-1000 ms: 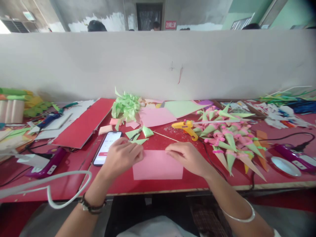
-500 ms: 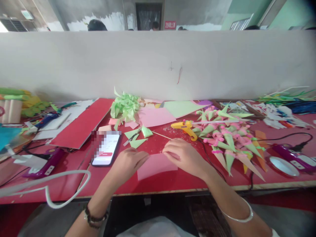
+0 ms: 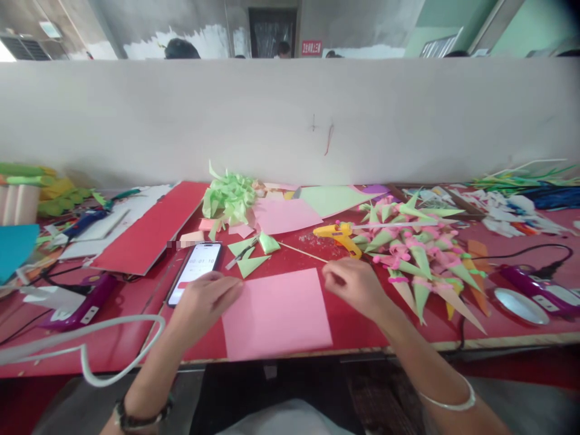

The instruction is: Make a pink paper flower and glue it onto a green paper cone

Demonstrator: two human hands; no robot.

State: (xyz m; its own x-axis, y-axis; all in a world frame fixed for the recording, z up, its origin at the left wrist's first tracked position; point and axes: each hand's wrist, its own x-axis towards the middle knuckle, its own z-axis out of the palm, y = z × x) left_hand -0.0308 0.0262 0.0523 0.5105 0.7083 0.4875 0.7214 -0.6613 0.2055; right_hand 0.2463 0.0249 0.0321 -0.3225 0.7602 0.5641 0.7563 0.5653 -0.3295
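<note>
A pink sheet (image 3: pixel 278 317) lies spread on the red table between my hands, its lower edge near the table's front edge. My left hand (image 3: pixel 211 300) is closed, thumb and fingers pressed together at the sheet's upper left corner. Just off the upper right corner is my right hand (image 3: pixel 356 285), with curled fingers and no paper visible in them. A thin stick (image 3: pixel 302 251) ends close to the right fingertips. Behind my left hand lies a phone (image 3: pixel 198 263), partly covered by it.
A yellow glue gun (image 3: pixel 342 235) rests beside a heap of green and pink cones (image 3: pixel 419 254). Green scraps and scissors (image 3: pixel 240 257) lie beyond the sheet. A white curved bar (image 3: pixel 122 320) juts in at left; purple power strips (image 3: pixel 86 302) sit at the sides.
The pink sheet, smaller and held up between both hands before, now lies broad and flat. My left hand has moved left, my right hand right, so they are farther apart.
</note>
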